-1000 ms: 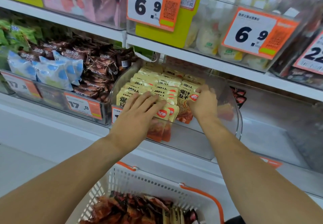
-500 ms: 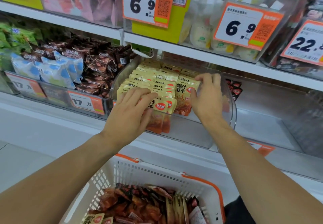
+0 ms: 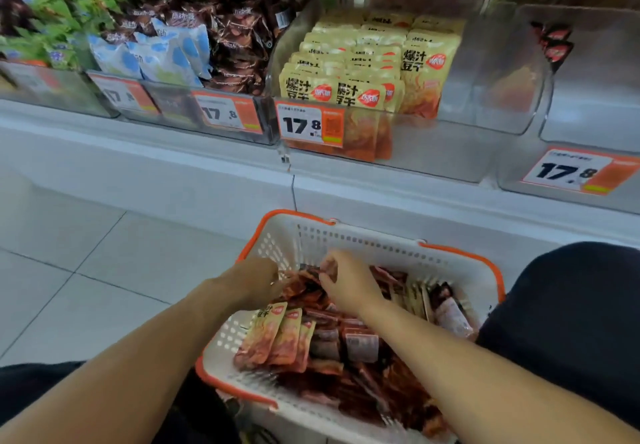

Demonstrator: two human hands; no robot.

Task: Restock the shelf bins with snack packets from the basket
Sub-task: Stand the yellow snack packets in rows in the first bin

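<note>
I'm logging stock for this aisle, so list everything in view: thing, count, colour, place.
basket: one, white with orange rim, on the floor below the shelf
red snack packets: many, in the basket
yellow snack packets: many, stacked in the middle clear bin
brown packets: many, bin to the left
blue-and-white packets: several, beside the brown ones
green packets: several, far left
price tags: four, white and orange, on bin fronts
left hand: in the basket
right hand: pinching a red packet
</note>
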